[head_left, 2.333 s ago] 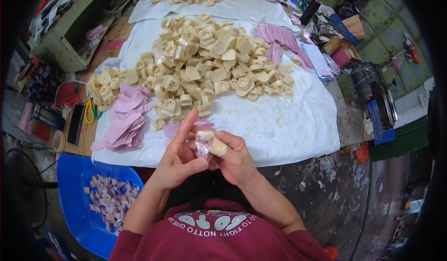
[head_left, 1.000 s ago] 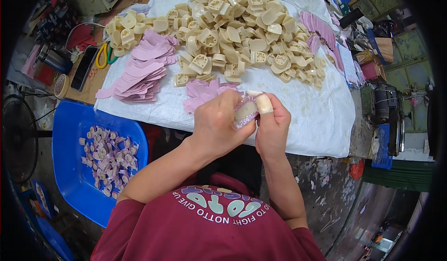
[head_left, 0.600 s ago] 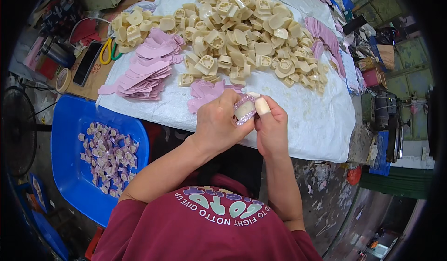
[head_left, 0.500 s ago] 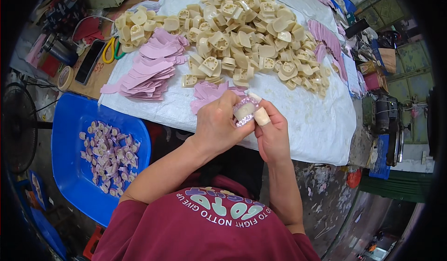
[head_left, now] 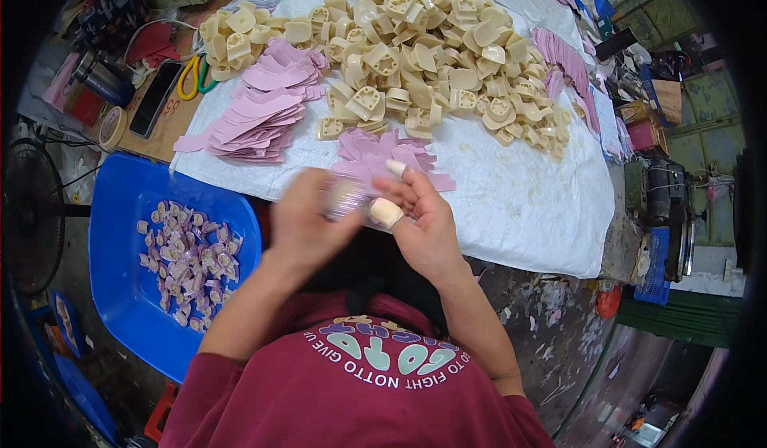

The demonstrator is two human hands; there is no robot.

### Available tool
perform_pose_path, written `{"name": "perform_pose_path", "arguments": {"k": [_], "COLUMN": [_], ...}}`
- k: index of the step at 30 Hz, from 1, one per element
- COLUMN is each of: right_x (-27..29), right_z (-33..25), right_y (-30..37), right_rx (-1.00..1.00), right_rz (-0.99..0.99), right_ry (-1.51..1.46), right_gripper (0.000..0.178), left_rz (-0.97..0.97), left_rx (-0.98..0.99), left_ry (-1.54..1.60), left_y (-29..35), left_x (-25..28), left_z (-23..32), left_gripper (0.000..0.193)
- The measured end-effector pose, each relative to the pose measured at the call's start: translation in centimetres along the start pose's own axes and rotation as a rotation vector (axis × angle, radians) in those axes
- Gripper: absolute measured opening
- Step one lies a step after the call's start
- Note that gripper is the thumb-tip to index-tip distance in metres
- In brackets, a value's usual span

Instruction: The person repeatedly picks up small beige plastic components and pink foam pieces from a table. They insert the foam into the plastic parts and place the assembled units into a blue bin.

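"What's the biggest thing there?"

"The worktop (head_left: 620,228), mostly under a white sheet (head_left: 535,216)."

"And on it?"

"A broad heap of cream moulded pieces (head_left: 431,60), jumbled every which way, spreading across the sheet beyond the hands."

"Next in size?"

"A blue tub (head_left: 120,248), below the worktop's left corner. Then a fanned stack of pink cut pieces (head_left: 260,116) left of the heap's near end, and a cluster of small pink-and-cream items (head_left: 188,260) lying in the tub."

"Smaller?"

"Some loose pink pieces (head_left: 379,148) at the near edge of the heap, just past the hands."

"How are the hands?"

"The left hand (head_left: 307,220) is blurred, its fingers closed on a small pink-and-cream piece (head_left: 346,198) over the sheet's near edge. The right hand (head_left: 423,220) is just beside it, thumb and forefinger spread apart, other fingers curled; whether any touch the piece, I can't tell."

"Anything tinier?"

"Pale coverings (head_left: 386,212) on the right thumb and forefinger."
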State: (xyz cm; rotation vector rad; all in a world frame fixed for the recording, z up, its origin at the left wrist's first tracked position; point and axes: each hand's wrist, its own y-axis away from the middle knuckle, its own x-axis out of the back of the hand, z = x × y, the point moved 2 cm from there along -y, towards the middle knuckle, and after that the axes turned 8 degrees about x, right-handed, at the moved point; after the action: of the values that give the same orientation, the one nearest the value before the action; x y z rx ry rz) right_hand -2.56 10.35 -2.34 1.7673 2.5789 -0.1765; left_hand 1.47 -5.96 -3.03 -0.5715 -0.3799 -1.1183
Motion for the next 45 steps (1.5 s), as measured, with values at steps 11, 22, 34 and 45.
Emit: {"name": "perform_pose_path", "arguments": {"k": [11,22,34,45], "right_x": [2.5,2.4,7.7,7.4], "right_z": [2.1,2.8,3.7,-2.1], "right_y": [-1.6,-2.3,-0.9,-1.4], "right_rx": [0.473,0.416,-0.059,0.631], "right_rz": [0.026,-0.018,0.207,0.027], "right_ry": [1.028,1.156,-0.21,0.805], "right_gripper": [0.024,0.021,0.013,0.017], "left_rz": [0.523,0.111,-0.241,-0.628], "left_rx": [0.567,-0.413,-0.307,0.517], "left_ry": [-0.885,0.169,0.21,0.934], "left_y": [10.9,-2.1,-0.9,-2.8], "left_x": [17.8,-0.2,-2.9,-5.9], "left_z": [-20.0,2.4,-1.8,2.4], "left_gripper": [0.054,0.042,0.031,0.03]}}
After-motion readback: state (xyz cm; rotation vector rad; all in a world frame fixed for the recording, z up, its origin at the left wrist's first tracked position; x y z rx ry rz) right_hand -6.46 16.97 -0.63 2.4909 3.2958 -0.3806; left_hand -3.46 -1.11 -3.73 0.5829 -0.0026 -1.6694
